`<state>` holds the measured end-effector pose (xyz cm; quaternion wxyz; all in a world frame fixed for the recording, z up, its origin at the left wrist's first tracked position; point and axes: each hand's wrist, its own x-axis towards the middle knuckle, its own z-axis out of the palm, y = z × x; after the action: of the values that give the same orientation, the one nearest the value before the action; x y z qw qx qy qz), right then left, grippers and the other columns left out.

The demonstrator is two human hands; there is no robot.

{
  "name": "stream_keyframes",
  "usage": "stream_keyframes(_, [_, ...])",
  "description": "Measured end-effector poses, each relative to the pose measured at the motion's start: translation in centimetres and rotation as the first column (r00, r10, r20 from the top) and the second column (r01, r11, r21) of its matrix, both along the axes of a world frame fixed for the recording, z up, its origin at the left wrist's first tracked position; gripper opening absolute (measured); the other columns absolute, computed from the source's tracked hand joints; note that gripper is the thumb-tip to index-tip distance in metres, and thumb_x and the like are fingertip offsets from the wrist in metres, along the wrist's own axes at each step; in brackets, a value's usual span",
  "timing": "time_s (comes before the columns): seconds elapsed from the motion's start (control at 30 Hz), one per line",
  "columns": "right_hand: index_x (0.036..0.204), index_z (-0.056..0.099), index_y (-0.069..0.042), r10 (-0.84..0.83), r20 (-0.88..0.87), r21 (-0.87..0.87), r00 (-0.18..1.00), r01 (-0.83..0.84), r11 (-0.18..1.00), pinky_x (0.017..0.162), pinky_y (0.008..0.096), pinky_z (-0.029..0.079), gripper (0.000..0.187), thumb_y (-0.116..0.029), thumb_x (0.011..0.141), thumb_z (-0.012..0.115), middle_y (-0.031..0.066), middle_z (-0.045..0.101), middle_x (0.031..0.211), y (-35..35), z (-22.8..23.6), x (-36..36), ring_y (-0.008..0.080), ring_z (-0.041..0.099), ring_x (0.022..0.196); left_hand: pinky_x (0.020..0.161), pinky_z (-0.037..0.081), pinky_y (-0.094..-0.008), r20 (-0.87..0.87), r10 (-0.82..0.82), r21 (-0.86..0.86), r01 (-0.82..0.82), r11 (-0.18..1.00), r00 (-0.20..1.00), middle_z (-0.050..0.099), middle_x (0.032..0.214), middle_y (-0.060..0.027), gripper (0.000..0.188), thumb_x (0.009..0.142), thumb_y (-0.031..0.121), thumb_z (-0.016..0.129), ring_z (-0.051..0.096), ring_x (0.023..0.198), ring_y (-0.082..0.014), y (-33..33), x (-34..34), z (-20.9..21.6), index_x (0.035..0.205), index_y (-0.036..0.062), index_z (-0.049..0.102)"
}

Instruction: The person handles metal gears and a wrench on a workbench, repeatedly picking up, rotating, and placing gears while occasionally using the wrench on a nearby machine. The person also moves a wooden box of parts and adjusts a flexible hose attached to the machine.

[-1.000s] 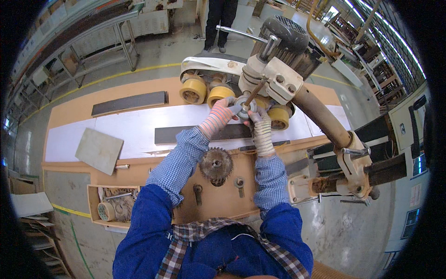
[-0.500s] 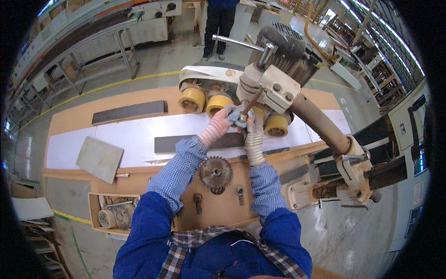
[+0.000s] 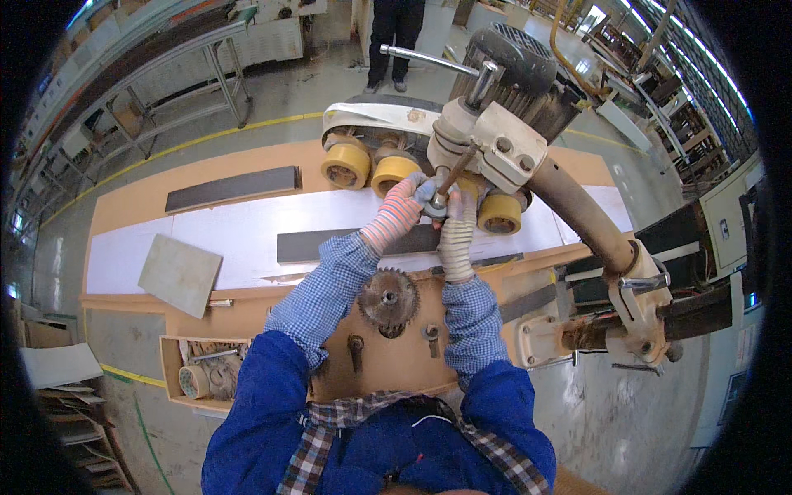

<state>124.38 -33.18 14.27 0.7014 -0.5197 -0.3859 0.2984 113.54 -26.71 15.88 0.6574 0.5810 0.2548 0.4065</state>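
My left hand [image 3: 404, 205], in an orange-striped glove, and my right hand [image 3: 458, 221], in a pale ribbed glove, meet below the joint of a roller feeder. The fingers of both are closed around a round metal fitting [image 3: 435, 209] at the low end of an upright rod; they partly hide it. A rusty bolt-like handle [image 3: 459, 172] slants up just above it. Beside my hands hang the feeder's yellow rollers [image 3: 394, 174]. Under my forearms, a toothed circular saw blade [image 3: 388, 298] stands in the brown table, with slotted metal clamps [image 3: 355, 353] near it.
A dark bar [image 3: 318, 246] lies by my left wrist, another [image 3: 233, 189] farther back. A grey square plate [image 3: 180, 275] and a wooden tool box [image 3: 171, 371] are at left. The feeder's thick arm [image 3: 582, 216] crosses on the right. A person [image 3: 397, 37] stands beyond the table.
My view has shifted slightly, so the scene sits a little to the right. Both hands stay at the metal fitting, the left fingers having moved slightly around it.
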Motion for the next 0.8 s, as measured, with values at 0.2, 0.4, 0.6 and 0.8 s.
stream_keyframes(0.2, [0.096, 0.053, -0.003, -0.164, 0.068, 0.155, 0.984, 0.152, 0.976, 0.054, 0.0266, 0.041, 0.031, -0.034, 0.096, 0.048, 0.004, 0.054, 0.075, 1.0, -0.1, -1.0, 0.0107, 0.048, 0.061, 0.073, 0.045, -0.027, 0.034, 0.105, 0.137, -0.109, 0.984, 0.994, 0.061, 0.091, -0.0073, 0.034, 0.093, 0.028, 0.056, 0.053, 0.081, -0.0132, 0.4, 0.9, -2.4, 0.11, -0.0005, 0.055])
stream_keyframes(0.4, [0.097, 0.054, 0.001, -0.226, 0.151, 0.093, 0.962, 0.214, 0.972, 0.072, 0.0337, 0.043, 0.031, -0.029, 0.096, 0.046, 0.0102, 0.056, 0.085, 1.0, -0.5, -0.5, 0.0186, 0.05, 0.076, 0.078, 0.044, -0.0271, 0.05, 0.118, 0.042, -0.12, 0.992, 0.992, 0.061, 0.094, -0.0081, 0.031, 0.092, 0.025, 0.057, 0.052, 0.085, -0.0138, 1.3, 1.3, -3.3, 0.109, -0.0013, 0.056])
stream_keyframes(0.6, [0.1, 0.054, 0.001, -0.191, 0.24, 0.043, 0.952, 0.186, 0.982, 0.075, 0.0353, 0.041, 0.037, -0.034, 0.097, 0.042, 0.0132, 0.055, 0.088, 0.8, -0.6, -0.4, 0.0224, 0.049, 0.08, 0.08, 0.044, -0.0271, 0.047, 0.12, 0.035, -0.122, 0.992, 0.992, 0.062, 0.097, -0.0075, 0.028, 0.093, 0.02, 0.056, 0.053, 0.088, -0.0142, 0.6, 1.4, -2.2, 0.111, -0.001, 0.056])
stream_keyframes(0.8, [0.105, 0.051, 0.001, -0.265, 0.173, -0.01, 0.949, 0.27, 0.963, 0.073, 0.0356, 0.043, 0.045, -0.042, 0.096, 0.043, 0.0145, 0.056, 0.091, 0.8, -0.2, -1.0, 0.0226, 0.051, 0.081, 0.084, 0.044, -0.0266, -0.018, 0.179, 0.117, -0.175, 0.978, 0.984, 0.062, 0.098, -0.0066, 0.032, 0.093, 0.025, 0.056, 0.054, 0.089, -0.0147, 1.0, 1.8, -3.2, 0.112, -0.0004, 0.055])
